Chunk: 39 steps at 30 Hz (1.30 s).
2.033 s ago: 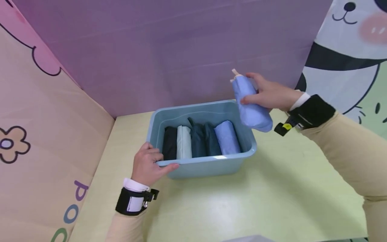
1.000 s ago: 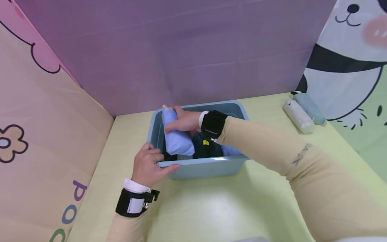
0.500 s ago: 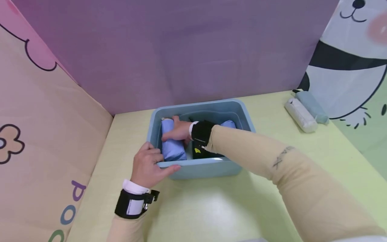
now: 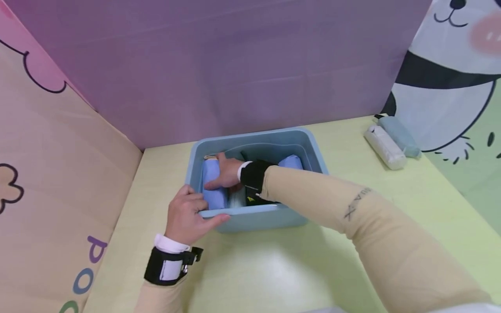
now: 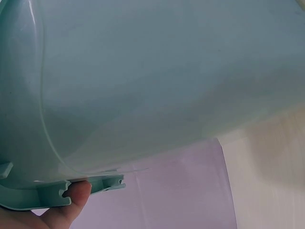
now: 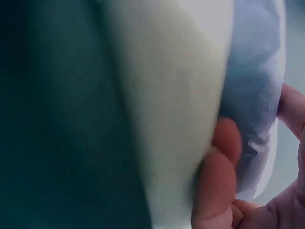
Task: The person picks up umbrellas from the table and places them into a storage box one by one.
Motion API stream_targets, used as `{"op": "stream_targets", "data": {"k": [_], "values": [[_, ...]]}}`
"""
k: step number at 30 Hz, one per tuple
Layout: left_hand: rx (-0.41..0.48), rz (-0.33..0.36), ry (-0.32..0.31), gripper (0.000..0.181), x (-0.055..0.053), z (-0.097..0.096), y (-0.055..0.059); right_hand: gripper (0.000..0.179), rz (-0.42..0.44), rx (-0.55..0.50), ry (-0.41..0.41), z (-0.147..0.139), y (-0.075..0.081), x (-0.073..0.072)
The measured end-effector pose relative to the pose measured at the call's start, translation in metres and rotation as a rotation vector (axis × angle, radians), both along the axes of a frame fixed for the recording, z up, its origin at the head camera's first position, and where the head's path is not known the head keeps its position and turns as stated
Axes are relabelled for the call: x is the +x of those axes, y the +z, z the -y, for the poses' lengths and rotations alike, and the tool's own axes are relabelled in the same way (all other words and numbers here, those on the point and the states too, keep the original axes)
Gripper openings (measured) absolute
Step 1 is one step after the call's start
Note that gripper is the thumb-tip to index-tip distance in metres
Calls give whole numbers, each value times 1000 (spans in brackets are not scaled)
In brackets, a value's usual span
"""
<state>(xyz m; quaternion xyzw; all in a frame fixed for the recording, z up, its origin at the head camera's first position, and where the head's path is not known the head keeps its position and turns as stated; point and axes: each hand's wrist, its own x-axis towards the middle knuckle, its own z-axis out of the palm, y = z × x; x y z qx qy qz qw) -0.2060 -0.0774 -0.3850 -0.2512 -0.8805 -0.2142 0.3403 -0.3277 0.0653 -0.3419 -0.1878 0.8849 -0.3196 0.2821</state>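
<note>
A light-blue plastic bin [image 4: 258, 218] stands on the table. My left hand [image 4: 188, 217] grips its rim at the near left corner, thumb along the front edge. Inside, my right hand [image 4: 227, 171] holds a blue folded umbrella [image 4: 214, 198] upright against the left side, its strap end toward the back. In the right wrist view, fingertips press between this blue umbrella and a pale folded umbrella [image 6: 171, 95]. Beside the pale one is a dark teal umbrella [image 6: 62, 119]. Another blue umbrella [image 4: 291, 162] lies at the bin's right, partly covered by my sleeve.
At the table's back right lie a white folded umbrella [image 4: 385, 148] and a light-blue one [image 4: 399, 136], side by side. A purple backdrop [image 4: 254, 65] rises behind the bin, and a printed panel [image 4: 58, 174] borders the left side.
My right hand carried the blue umbrella from above the bin's right end leftward, then down into the left side, where it now sits lower. My left hand kept its grip on the rim.
</note>
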Motion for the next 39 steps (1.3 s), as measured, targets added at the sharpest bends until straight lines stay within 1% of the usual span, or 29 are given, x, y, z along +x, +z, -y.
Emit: {"op": "stream_targets", "data": {"k": [1, 3, 12, 15, 17, 19, 21, 23, 28, 30, 35, 38, 39], "values": [[1, 2, 1, 62, 0, 0, 0, 99, -26, 32, 14, 0, -1, 0], [1, 5, 2, 62, 0, 0, 0, 101, -48, 64, 29, 0, -2, 0], [2, 17, 4, 63, -1, 1, -2, 103, -47, 83, 36, -2, -1, -1], [7, 16, -4, 60, -2, 2, -2, 103, -51, 92, 53, -1, 0, -2], [12, 4, -10, 61, -3, 2, -2, 101, -82, 108, 82, -2, 4, -3], [14, -10, -14, 62, -3, 2, -1, 97, -140, 134, 122, -3, 8, -3], [11, -20, -11, 65, -3, 1, -1, 92, -198, 145, 151, -4, 13, -2], [9, -18, -7, 67, -3, 1, -1, 85, -229, 146, 166, -5, 19, -1], [5, -14, -7, 68, -4, 0, 0, 81, -212, 74, 169, -7, 33, 0], [5, -19, -10, 67, -4, 0, 0, 81, -221, 38, 173, -9, 40, 0], [5, -20, -13, 67, -4, 1, -1, 73, -217, -49, 169, -21, 67, 3], [11, -10, -12, 67, -4, 2, -1, 70, -219, -92, 161, -35, 84, 2], [13, -6, -10, 67, -3, 2, -2, 69, -234, -96, 156, -40, 90, 2]]}}
